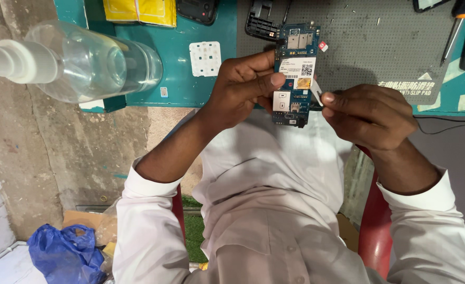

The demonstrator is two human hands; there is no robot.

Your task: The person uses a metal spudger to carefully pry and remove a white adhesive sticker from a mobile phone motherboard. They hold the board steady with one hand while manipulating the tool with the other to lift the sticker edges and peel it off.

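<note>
White cloth of the person's long-sleeved shirt point(264, 210) fills the near foreground, with a crumpled blue plastic bag point(64, 255) on the floor at the lower left and a red chair edge point(372, 231) beside the right sleeve. Above the lap, the left hand point(240, 92) is clamped on a narrow blue rectangular circuit board point(294, 73), thumb pressed across its front and fingers behind it, holding it upright just off the table's near edge. The board carries a white rectangular label with a small square black-and-white code near its middle, metal shields at the top, a gold patch below the label and a white square part lower down. The right hand point(369, 115) is just beside the board's right edge, its fingertips pinched on a small thin pale strip point(316, 92) that meets the board's side. Farther off lies the teal table top point(180, 79), bearing a small white square keypad sheet point(205, 58), a flat yellow package point(138, 10) at the far edge, and a grey perforated rubber mat point(380, 37) with pale lettering along its near edge. A black plastic phone frame point(259, 23) rests on the mat beyond the board. A clear plastic spray bottle point(80, 60) lies on its side at the left.
</note>
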